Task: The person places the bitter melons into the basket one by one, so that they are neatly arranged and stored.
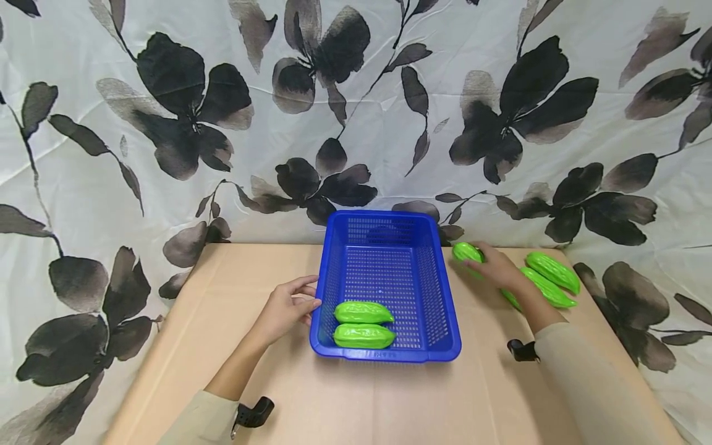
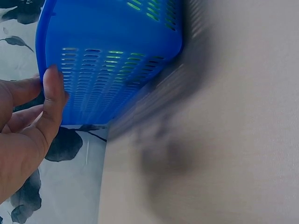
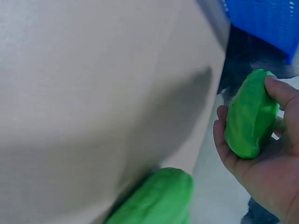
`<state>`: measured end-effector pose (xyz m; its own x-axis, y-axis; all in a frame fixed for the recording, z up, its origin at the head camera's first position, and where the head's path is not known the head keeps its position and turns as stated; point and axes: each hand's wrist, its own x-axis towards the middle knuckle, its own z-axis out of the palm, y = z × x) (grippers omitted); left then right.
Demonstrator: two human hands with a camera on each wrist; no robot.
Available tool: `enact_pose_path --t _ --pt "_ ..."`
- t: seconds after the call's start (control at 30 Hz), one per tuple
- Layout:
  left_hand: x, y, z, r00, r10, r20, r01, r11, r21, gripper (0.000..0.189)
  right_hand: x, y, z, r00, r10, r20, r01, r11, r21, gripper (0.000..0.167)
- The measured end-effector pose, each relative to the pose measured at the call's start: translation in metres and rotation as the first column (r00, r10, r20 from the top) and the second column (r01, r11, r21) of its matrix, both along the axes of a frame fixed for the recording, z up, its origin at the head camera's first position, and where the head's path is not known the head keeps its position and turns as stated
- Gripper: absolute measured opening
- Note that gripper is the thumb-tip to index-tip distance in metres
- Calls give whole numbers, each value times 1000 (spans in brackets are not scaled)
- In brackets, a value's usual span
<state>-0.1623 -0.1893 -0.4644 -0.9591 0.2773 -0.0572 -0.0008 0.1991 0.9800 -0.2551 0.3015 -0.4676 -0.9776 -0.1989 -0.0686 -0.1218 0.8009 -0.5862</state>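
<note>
In the head view, my left hand [image 1: 286, 309] is at the left side of a blue perforated plastic basket [image 1: 381, 272]. Thumb and fingers pinch its rim in the left wrist view, the thumb lying on the outer wall. Two glossy green ridged gourds [image 1: 363, 312] lie side by side at the basket's near left. Right of the basket, my right hand [image 1: 497, 269] grips another green gourd [image 3: 251, 116], held above the table with fingers and thumb around it. Beneath and beyond that forearm are more gourds [image 1: 553, 272], one partly hidden by it.
The light wood-coloured table [image 1: 372, 402] carries the basket and the loose gourds. A white cloth [image 1: 389, 123] with dark flower prints hangs behind the table's far edge and shows along both sides. Each wrist wears a small black device [image 1: 256, 413].
</note>
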Motion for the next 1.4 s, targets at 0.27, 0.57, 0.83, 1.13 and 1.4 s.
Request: enact_pose_path --t 0.27,0.57,0.83,1.13,1.4 --pt "-1 0 -2 1000 5 -1 -5 1000 -10 57 3 -11 21 997 69 -45 -70 997 -34 60" --pt "-1 1 -1 1000 12 7 -12 1000 -11 57 6 -30 49 995 93 -21 -93 996 3 61" --pt "-1 2 -1 1000 8 -5 -8 1000 -19 57 0 -59 74 989 145 1 -145 989 24 63" --pt "1 1 -2 1000 11 5 -11 1000 -12 57 -7 -96 84 964 266 -5 -266 964 6 64" --pt "1 1 -4 1000 17 -10 -17 1000 -25 56 -11 -119 89 939 344 -14 -343 938 40 59"
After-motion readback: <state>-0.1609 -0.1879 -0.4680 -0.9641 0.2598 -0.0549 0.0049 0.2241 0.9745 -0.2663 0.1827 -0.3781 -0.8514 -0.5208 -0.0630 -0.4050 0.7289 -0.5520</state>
